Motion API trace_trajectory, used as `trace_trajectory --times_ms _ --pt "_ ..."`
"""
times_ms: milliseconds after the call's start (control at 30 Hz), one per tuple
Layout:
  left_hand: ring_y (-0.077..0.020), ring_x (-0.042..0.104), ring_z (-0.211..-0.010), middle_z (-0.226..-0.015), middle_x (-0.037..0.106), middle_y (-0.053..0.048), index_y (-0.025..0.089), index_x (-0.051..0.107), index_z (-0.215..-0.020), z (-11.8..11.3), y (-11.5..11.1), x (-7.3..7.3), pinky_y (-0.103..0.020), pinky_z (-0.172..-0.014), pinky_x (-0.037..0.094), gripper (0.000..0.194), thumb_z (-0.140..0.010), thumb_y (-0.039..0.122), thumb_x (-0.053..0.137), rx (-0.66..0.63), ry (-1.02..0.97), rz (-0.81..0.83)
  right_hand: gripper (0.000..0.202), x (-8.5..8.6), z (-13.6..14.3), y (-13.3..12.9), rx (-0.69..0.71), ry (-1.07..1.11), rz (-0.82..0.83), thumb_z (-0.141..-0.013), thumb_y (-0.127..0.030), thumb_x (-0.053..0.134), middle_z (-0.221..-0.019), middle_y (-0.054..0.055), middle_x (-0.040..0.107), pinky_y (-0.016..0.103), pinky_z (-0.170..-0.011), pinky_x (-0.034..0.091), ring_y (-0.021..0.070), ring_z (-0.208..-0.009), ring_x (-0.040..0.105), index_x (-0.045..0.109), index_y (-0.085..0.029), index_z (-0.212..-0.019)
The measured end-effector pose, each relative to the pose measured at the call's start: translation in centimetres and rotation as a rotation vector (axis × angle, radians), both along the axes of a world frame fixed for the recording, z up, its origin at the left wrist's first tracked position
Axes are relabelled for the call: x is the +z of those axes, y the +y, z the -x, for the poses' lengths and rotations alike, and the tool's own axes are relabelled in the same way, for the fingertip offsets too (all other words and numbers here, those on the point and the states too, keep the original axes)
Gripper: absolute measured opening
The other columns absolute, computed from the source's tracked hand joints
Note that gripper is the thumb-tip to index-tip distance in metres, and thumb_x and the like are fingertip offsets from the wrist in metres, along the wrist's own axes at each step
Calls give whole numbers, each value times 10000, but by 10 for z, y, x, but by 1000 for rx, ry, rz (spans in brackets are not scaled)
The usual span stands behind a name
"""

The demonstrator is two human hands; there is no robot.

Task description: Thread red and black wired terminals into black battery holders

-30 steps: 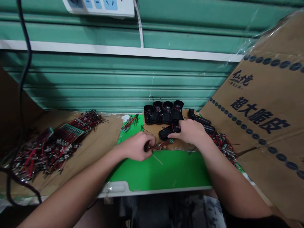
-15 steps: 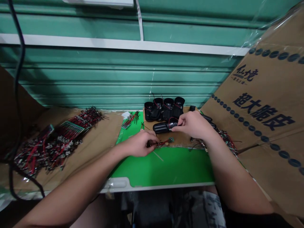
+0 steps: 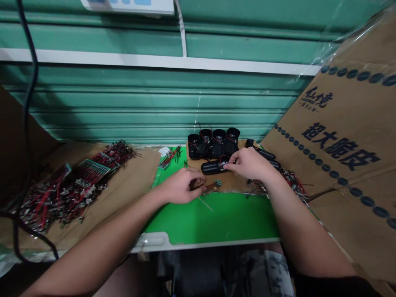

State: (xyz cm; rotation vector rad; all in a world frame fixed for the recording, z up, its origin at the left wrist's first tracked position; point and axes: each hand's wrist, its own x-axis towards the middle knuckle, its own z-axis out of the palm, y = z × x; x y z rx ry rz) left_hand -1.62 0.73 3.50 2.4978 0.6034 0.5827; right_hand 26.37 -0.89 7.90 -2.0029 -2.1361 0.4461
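Note:
My left hand (image 3: 183, 185) is closed in a pinch near the middle of the work surface, around the wire end of a small wired circuit board (image 3: 218, 182). The board's green end points right, over cardboard. My right hand (image 3: 247, 165) has its fingertips pinched at the right end of a black device (image 3: 210, 167) that lies on its side on the cardboard. A thin red wire loops over that end. What the right fingertips hold is too small to make out. Behind, several black devices (image 3: 218, 142) stand side by side.
Wired boards lie in a large heap (image 3: 93, 167) on the left cardboard, with a small bunch (image 3: 170, 157) on the green mat (image 3: 213, 218). More wired parts (image 3: 293, 185) lie beyond my right forearm. A printed carton (image 3: 346, 132) leans at right; a black cable (image 3: 31, 90) hangs left.
The board by my left hand has shifted slightly left. The black device under my right fingertips has moved a little to the right. My hands stay almost in place.

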Motion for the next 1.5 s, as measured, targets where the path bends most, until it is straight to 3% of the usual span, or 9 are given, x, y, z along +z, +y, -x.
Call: trace_trajectory --times_ms 100,200,467,800,1000,1133,1267,1400,1500 --pt "-264 717 -1056 -1146 758 -117 192 734 -1272 0 0 -1 -417 -937 562 303 -1003 292 639 -2 11 33 262 4 -9 0 -49 -19 -95 -976 -405 642 -761 58 781 314 -728 496 229 -747 723 820 -225 -912" --pt "-278 686 -1109 -1187 693 -138 188 723 -1326 0 -2 -4 -458 -998 568 357 -1003 328 662 17 23 29 227 5 -24 3 -224 -209 -194 -945 -316 636 -965 119 806 359 -823 526 293 -940 750 817 -224 -1046" --pt "-386 385 -1548 -1608 434 -186 228 687 -1423 1 1 -16 -621 -1272 380 484 -979 419 725 62 44 -38 498 -1 -45 11 -433 -352 -1 -820 -464 787 -1188 235 758 440 -811 582 418 -1071 756 775 -164 -1218" --pt "-393 428 -1499 -1580 483 -191 229 621 -1523 -3 1 -20 -645 -1261 356 590 -1042 568 600 90 107 -30 327 -3 -42 14 -411 -388 -32 -929 -353 703 -1189 240 746 437 -852 580 392 -1089 757 793 -188 -1198" --pt "-423 425 -1499 -1620 444 -207 218 602 -1536 -3 2 -23 -679 -1246 349 605 -1035 558 612 97 106 -70 241 4 -37 2 -383 -357 -248 -870 -354 700 -956 204 763 416 -742 537 366 -897 753 824 -191 -997" --pt "-388 486 -1446 -1531 519 -203 200 641 -1459 -5 2 -20 -627 -1226 398 536 -1027 518 646 110 -5 -82 133 8 -29 -3 -324 -181 -554 -837 -323 700 -787 109 730 394 -704 521 309 -792 713 719 -212 -765" --pt "-348 567 -1354 -1424 610 -189 180 613 -1416 -9 -3 -13 -557 -1183 460 569 -951 467 770 169 -235 0 191 6 -3 -14 -168 233 -913 -875 -330 744 -686 31 673 348 -679 535 201 -643 646 646 -223 -750" --pt "-328 630 -1272 -1429 635 -189 187 475 -1534 -14 -9 -11 -479 -1085 522 897 -804 453 924 186 -409 185 211 -2 38 -33 -2 776 -794 -936 -380 778 -686 3 697 277 -526 513 148 -547 641 667 -219 -856" --pt "-279 672 -1092 -1263 708 -150 166 527 -1470 -15 -11 -11 -417 -964 547 796 -814 411 904 197 -477 261 194 -9 60 -43 157 1015 -570 -961 -375 770 -724 16 747 260 -501 539 138 -536 669 683 -205 -929"
